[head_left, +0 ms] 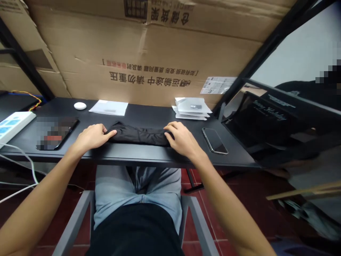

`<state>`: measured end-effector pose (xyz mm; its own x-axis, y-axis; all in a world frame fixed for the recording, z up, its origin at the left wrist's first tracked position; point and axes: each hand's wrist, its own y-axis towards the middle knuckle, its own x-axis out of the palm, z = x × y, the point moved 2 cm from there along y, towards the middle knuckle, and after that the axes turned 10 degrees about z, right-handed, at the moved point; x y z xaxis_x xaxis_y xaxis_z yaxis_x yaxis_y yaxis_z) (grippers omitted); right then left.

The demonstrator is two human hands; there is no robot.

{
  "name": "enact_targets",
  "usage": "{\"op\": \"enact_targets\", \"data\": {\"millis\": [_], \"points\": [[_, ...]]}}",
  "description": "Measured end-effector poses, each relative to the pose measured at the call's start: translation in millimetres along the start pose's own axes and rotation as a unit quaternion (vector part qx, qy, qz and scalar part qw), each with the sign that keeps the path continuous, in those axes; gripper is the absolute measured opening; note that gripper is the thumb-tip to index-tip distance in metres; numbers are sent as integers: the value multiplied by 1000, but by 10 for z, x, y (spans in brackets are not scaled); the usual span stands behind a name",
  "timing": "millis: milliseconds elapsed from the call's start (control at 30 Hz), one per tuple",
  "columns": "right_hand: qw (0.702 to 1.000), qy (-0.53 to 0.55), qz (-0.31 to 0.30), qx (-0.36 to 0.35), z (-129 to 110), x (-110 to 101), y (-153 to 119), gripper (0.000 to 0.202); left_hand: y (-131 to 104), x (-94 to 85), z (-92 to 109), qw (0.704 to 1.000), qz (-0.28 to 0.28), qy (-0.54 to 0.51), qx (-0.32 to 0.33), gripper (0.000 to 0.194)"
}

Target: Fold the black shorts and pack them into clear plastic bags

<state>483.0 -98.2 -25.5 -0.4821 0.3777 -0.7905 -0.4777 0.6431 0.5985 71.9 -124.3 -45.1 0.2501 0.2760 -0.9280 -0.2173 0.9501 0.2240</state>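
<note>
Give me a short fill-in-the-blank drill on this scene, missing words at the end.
1. The left hand and right hand grip a cloth coloured ____.
2. The printed panel behind the desk is made of ____.
3. In the picture, the white oval object lies to the ____ of the flat white paper.

Missing words: black; cardboard; left.

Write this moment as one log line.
left hand: holding black cloth, left end; right hand: holding black cloth, right end; black cloth: narrow strip on desk; phone: right of hands
</note>
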Motion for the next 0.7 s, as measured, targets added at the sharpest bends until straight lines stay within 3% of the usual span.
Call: {"op": "enact_targets", "data": {"millis": [133, 267, 367, 467, 567, 633, 700], "points": [[991, 102, -42, -75, -487, 229, -43, 44, -6, 48, -22, 999, -25, -34, 32, 51], [984, 119, -96, -89, -813, 545, 16, 64, -4, 32, -5, 996, 14, -83, 20, 35], [983, 117, -127, -70, -963, 741, 88, 71, -31, -73, 112, 991, 62, -120, 25, 30], [980, 119, -144, -64, -1083, 856, 173, 75, -66, -217, 385, 979, 141, -137, 47, 23], [980, 130, -129, -82, -1144, 853, 248, 67, -109, -267, 793, 970, 195, -116, 91, 22], [986, 130, -84, -61, -1098, 775, 262, 49, -144, -218, 1060, 963, 196, -125, 139, 23], [994, 107, -5, 27, -957, 646, 232, 31, -189, -127, 1258, 949, 159, -164, 216, 32]]}}
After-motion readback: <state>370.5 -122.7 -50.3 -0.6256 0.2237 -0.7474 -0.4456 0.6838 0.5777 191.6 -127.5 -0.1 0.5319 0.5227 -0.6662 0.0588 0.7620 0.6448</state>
